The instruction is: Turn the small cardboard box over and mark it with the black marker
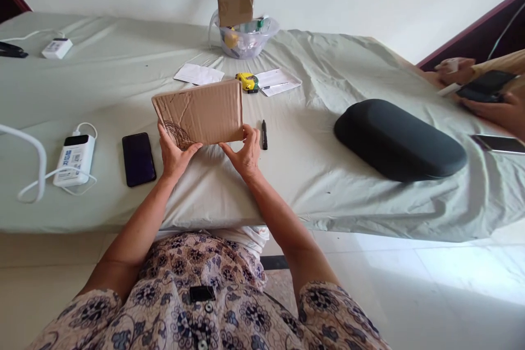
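Note:
Between my two hands is a flat brown piece of cardboard (205, 112), tilted up over the table, with dark scribbled loops near its lower left corner. My left hand (174, 153) grips that lower left corner, thumb along the bottom edge. At the lower right corner, my right hand (245, 152) holds it the same way, fingers partly behind it. A black marker (264, 135) lies just right of my right hand. To the left of my left hand rests a dark smartphone (139, 159). Beyond the cardboard are a yellow tape measure (247, 82) and white papers (199, 74).
A clear plastic basket (250, 46) at the back holds a cardboard box (237, 0) and small items. A white power bank (74, 161) with cables lies left. On the right are a black case (400, 139) and another person's hands (492, 104) with a dark device.

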Tool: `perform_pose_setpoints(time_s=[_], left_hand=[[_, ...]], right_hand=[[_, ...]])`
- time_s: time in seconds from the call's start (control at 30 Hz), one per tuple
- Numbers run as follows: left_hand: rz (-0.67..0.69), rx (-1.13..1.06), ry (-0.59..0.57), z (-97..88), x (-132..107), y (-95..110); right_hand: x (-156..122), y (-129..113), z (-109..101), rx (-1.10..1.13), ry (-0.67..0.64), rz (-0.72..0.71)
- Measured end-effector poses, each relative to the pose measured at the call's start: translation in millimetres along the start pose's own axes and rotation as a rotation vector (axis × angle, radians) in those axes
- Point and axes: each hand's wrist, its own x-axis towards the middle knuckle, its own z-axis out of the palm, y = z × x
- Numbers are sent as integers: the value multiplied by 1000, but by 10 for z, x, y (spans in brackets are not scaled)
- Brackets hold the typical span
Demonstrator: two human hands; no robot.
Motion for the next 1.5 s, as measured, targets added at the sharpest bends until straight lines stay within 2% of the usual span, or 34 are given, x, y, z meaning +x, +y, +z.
perform_pose_setpoints(time_s=[0.13,0.33,0.67,1.03,1.3,1.5], left_hand=[[14,-5,-5,-40,16,31],[-16,-7,-34,-17,33,0],[30,-43,-12,26,32,-82],[23,-46,-55,71,26,-22],[80,-34,-64,144,-21,-8],[72,-34,-72,168,-43,4]], right_hand=[[-5,-22,34,-2,-5,-29],[24,80,25,10,-11,39],[40,170,6,53,-11,66],[13,296,-30,54,-21,123],[43,372,-91,207,-40,260],[55,366,-113,211,-58,298]])
